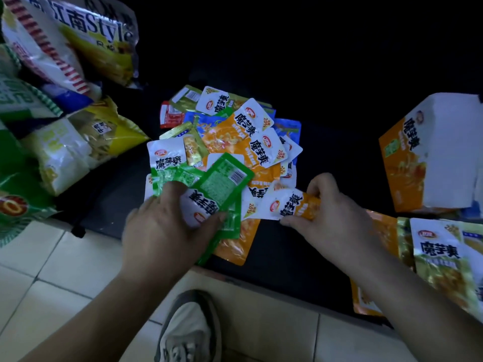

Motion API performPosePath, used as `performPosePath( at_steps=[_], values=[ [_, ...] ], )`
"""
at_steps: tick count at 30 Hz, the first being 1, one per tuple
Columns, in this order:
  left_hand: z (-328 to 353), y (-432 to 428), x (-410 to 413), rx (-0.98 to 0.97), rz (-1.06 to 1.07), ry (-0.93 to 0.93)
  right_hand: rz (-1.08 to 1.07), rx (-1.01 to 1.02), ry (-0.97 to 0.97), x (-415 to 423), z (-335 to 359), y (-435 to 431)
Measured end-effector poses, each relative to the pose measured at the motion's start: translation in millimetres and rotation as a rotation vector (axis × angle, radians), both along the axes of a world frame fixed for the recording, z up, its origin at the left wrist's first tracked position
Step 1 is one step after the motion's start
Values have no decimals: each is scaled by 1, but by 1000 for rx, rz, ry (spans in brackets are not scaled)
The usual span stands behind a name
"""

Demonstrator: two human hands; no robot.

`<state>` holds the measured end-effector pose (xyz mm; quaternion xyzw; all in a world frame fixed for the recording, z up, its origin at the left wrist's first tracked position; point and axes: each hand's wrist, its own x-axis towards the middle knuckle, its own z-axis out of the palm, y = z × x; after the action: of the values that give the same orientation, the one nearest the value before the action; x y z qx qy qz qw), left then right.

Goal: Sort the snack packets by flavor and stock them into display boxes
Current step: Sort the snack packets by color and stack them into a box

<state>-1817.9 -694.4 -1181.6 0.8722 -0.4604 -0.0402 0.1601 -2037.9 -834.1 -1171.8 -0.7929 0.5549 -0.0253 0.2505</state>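
Note:
A loose pile of small snack packets (235, 131) in orange, green, blue, yellow and red lies on a black surface (287, 262). My left hand (162, 231) grips a few green packets (222, 189) at the pile's near edge, one of them turned back side up. My right hand (332, 220) pinches one orange-and-white packet (290, 205) just right of the pile. An orange-and-white display box (431, 152) stands at the right. Below it a yellow packet (444, 262) lies on orange ones.
Large chip and snack bags (68, 105) are heaped along the left side. The black surface ends at a near edge, beyond which is pale tiled floor (52, 278) with a grey-and-white shoe (190, 327). The far part of the surface is dark.

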Motion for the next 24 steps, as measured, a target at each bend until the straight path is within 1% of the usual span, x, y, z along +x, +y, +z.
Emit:
performPosePath(
  at_steps=[2, 3, 4, 6, 8, 10, 13, 17, 19, 21, 24],
  values=[
    [-2, 0, 4, 43, 8, -54, -242, 177, -306, 5, -5, 5],
    [-4, 1, 5, 64, 11, -71, -323, 244, -419, 9, -8, 8],
    [-6, 3, 5, 75, 24, -68, -367, 287, -488, 13, -10, 10],
    [-9, 8, 6, 60, 44, -47, -389, 351, -573, 20, -14, 16],
    [-17, 13, 6, 74, -7, -47, -383, 379, -631, 26, -17, 23],
    [-27, 14, 2, 110, -81, -55, -383, 405, -659, 33, -18, 30],
    [-29, 3, -18, 69, -103, -49, -380, 384, -673, 36, -21, 36],
    [-28, -7, -39, 40, -238, 33, -314, 268, -577, 29, -22, 32],
    [-30, -5, -38, 11, -283, 60, -322, 239, -555, 25, -23, 31],
    [-29, -1, -32, -5, -223, 55, -335, 216, -543, 23, -24, 32],
    [-23, -3, -24, 33, -127, 33, -331, 176, -516, 21, -27, 32]
  ],
)
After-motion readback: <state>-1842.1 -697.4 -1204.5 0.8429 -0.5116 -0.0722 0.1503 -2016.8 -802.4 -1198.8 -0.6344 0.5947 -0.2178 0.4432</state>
